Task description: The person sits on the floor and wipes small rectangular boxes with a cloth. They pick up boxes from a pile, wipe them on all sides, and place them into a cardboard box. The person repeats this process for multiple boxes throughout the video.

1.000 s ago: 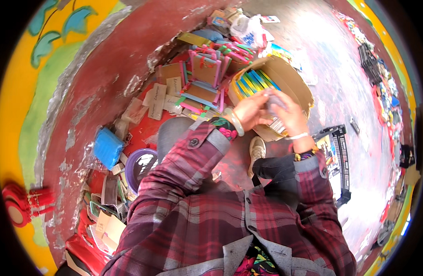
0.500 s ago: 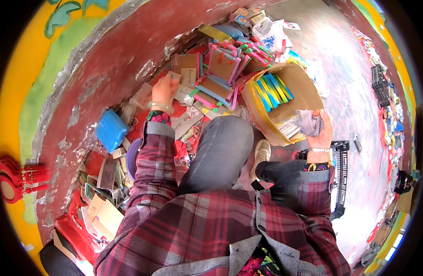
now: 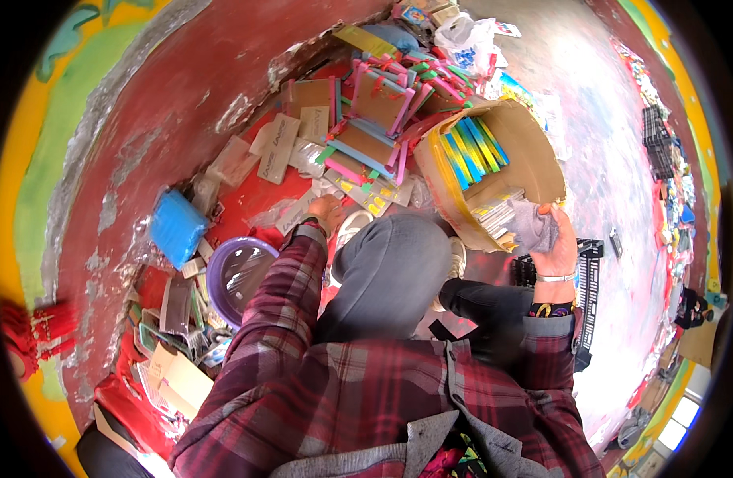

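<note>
My right hand [image 3: 559,245] is closed on a crumpled grey cloth [image 3: 534,225] at the near right rim of an open cardboard box [image 3: 534,159]. Inside that box stand thin blue-and-yellow books [image 3: 471,153] and a stack of pale flat packets [image 3: 498,209]. Low among the scattered goods left of my knee is my left hand [image 3: 326,212], beside a pale flat carton [image 3: 297,212]; its fingers are too unclear to read. Further off lie a long beige carton [image 3: 279,149] and a shorter one [image 3: 314,124], near a pile of small boards with pink and blue frames [image 3: 366,143].
A purple basin [image 3: 215,275] and a blue wrapped pack [image 3: 178,229] are on the left, by the red wall [image 3: 155,119]. A black plastic crate [image 3: 591,299] stands by my right forearm. White plastic bags [image 3: 466,40] lie at the back.
My left hand has drawn back from the cartons near the wall toward my knee. The long beige carton now shows there, and more of the purple basin is visible. My right hand keeps the cloth.
</note>
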The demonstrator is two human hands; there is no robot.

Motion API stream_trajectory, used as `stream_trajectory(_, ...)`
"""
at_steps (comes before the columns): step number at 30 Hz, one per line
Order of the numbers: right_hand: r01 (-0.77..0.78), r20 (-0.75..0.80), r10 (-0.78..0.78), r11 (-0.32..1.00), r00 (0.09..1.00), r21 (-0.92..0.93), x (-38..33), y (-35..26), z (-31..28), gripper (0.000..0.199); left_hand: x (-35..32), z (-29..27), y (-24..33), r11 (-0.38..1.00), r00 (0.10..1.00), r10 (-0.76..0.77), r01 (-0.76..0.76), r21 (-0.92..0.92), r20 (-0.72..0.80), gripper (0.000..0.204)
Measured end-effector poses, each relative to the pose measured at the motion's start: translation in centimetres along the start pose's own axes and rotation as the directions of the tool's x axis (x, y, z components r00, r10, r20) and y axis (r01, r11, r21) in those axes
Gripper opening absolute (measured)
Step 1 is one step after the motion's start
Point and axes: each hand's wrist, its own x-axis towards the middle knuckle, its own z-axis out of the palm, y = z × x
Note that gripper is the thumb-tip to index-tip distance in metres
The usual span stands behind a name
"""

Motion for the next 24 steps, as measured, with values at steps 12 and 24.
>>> stream_trajectory(12, -0.047, -0.011, 0.047, 0.997, 0.999, -0.058, -0.6, -1.0, 1.7, 0.024, 5.5, 10.9, 3.9, 0.969, 0.887, 0.224, -0.16, -0.187, 0.403, 0.028)
stream_trajectory(24, -0.011, -0.026, 0.008, 0.995, 1.0, -0.101, -0.1, -1.5, 1.6, 0.026, 6.9, 21.1, 12.8, 0.757, 0.895, 0.183, -0.393, 0.523, 0.408, 0.065)
